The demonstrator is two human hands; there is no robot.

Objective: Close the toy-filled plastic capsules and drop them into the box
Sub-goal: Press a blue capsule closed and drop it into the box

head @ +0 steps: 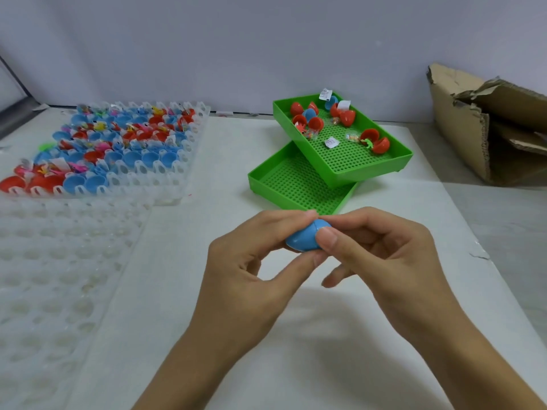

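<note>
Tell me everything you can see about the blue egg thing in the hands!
The blue capsule is a smooth, egg-shaped shell that looks like glossy plastic. A thin seam runs around it where two halves meet, and it looks closed or nearly so. It lies tilted on its side, held in the air above the white table, in front of the green trays. The left hand pinches one end and the right hand the other, with a thumb across the seam. Whatever is inside is hidden.
</note>
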